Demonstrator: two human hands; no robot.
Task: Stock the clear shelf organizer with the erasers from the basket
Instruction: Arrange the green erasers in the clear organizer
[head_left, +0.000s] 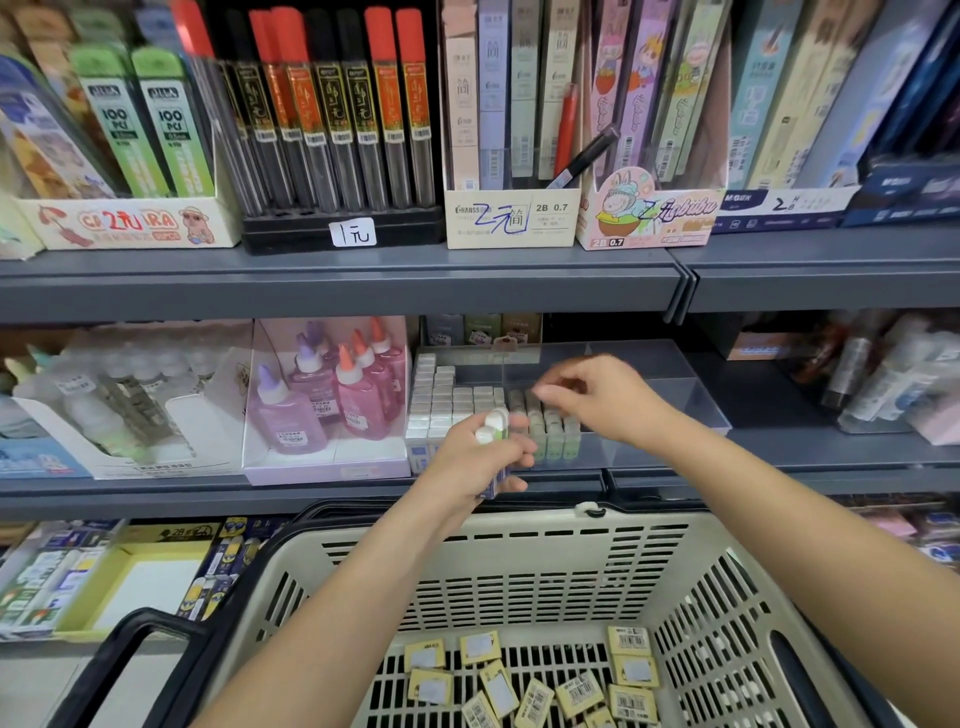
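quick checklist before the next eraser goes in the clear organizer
1. Supply in hand: ok. The left hand grips a handful of erasers.
2. Placing hand in position: ok. The right hand is over the clear organizer, at the green-sleeved row.
3. Right hand free for the next eraser: cannot tell, its fingertips are blurred.
4. Room left: ok. The compartment is bare to the right of the green-sleeved row.
5. Stock in the basket: ok. Yellow erasers lie on its floor.
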